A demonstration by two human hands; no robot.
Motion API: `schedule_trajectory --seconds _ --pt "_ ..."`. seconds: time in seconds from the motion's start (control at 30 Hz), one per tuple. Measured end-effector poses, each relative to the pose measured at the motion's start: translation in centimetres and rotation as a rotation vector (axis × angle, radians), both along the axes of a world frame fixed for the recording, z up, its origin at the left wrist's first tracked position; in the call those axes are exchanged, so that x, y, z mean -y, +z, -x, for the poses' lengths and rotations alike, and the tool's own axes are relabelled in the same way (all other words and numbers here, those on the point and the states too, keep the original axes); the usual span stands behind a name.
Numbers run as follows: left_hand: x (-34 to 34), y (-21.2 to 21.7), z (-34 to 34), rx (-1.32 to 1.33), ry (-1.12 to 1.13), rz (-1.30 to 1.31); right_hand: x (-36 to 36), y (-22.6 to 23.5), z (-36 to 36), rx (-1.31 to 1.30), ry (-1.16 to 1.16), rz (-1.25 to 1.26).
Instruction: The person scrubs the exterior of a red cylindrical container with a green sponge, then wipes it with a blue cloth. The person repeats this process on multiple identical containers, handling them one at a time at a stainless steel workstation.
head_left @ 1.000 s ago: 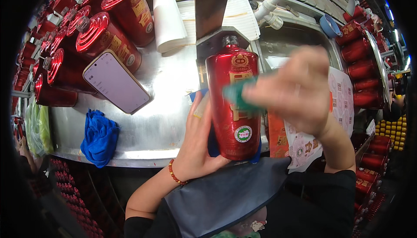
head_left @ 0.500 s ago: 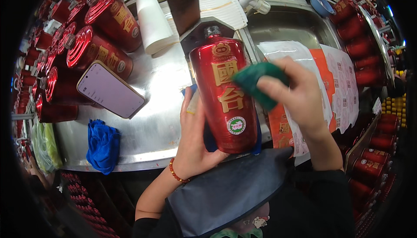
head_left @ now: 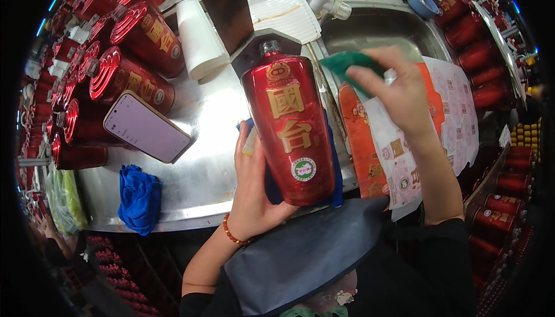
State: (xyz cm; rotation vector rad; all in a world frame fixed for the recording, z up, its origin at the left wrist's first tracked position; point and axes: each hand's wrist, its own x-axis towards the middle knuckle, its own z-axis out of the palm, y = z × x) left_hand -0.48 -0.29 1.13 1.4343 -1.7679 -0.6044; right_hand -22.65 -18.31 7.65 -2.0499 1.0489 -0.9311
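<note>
A glossy red bottle (head_left: 293,126) with raised gold characters and a round green-and-white sticker leans in front of me, its neck pointing away. My left hand (head_left: 254,192) supports it by the lower left side, thumb under the base and fingers partly hidden behind. A yellowish wrap covers one finger. To the right of the bottle's shoulder, my right hand (head_left: 399,83) grips a green cloth (head_left: 351,67), apart from the bottle and smeared by motion. Part of a blue cloth (head_left: 337,187) shows beneath the bottle.
Several red bottles (head_left: 136,77) crowd the left, beside a phone (head_left: 147,126) and a crumpled blue cloth (head_left: 139,198). A paper roll (head_left: 199,42) and dark post (head_left: 222,7) stand behind. Printed sheets (head_left: 457,109) lie at the right, below a metal sink (head_left: 376,25).
The right hand has lifted the green cloth off the bottle's front, up past its right shoulder. The bottle sits slightly further left in the picture, still held by the left hand.
</note>
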Motion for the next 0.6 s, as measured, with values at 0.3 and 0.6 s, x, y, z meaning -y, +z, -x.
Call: schedule_trajectory --seconds 0.3,0.6 --pt "0.2 0.3 -0.3 0.027 0.000 0.002 3.4 5.7 -3.4 -0.216 0.230 0.589" --pt "0.6 0.8 -0.3 -0.053 -0.010 0.029 0.8 8.2 -6.0 -0.294 0.546 0.409"
